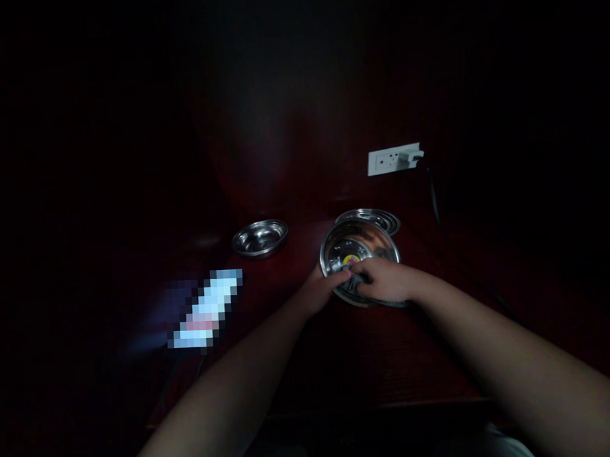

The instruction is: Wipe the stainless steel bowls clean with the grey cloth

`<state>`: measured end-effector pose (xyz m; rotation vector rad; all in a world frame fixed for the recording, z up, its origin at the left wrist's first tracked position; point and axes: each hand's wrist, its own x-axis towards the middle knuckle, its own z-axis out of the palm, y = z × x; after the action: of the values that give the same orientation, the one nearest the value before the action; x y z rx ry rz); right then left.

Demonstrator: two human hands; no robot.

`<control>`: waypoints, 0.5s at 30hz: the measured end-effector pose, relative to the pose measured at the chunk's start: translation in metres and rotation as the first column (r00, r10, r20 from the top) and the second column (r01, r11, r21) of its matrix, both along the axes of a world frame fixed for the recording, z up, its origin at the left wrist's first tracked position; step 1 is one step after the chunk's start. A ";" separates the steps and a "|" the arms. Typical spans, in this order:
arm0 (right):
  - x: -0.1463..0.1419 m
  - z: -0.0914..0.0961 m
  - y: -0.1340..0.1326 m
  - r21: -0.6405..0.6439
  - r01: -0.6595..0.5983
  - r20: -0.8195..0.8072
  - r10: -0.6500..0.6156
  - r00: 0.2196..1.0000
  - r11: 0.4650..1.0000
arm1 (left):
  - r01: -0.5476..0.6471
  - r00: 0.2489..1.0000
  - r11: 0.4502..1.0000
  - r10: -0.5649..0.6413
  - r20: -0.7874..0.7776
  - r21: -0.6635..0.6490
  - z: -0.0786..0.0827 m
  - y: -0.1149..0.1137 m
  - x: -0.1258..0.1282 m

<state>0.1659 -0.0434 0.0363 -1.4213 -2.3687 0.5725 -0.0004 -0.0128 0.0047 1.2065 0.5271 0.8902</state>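
My left hand (320, 290) is closed on the near-left rim of a shiny metal bowl (331, 253), thumb over the edge and the other fingers hidden behind it. The bowl is tilted, its inside facing me, with a yellow and red sticker (350, 260) at the bottom. Reaching into the bowl from the right, my right hand (387, 279) presses a dark patterned cloth (354, 281) against the inner wall. Part of that cloth shows below the right hand, outside the rim. Behind the bowl lies a stack of shallow metal dishes (380, 216), partly covered by it.
Another metal bowl (261, 238) stands upright to the left on the dark red table (371, 360). A lit, blurred-out screen (207, 310) is at the left. On the back wall sits a white socket (393, 159) with a plug, and a cable (433, 196) hangs beside it.
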 end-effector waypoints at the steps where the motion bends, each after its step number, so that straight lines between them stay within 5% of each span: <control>1: 0.000 0.000 0.000 -0.002 0.002 0.003 -0.002 1.000 1.000 | 0.000 1.000 1.000 0.000 -0.003 -0.001 0.000 0.000 0.000; 15: 0.000 0.004 -0.001 0.003 0.034 0.066 -0.034 0.997 0.999 | -0.006 1.000 1.000 0.006 -0.018 0.018 0.000 0.002 0.000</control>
<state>0.1658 -0.0441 0.0405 -1.4986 -2.3904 0.5212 -0.0004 -0.0111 0.0049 1.2305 0.5388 0.8917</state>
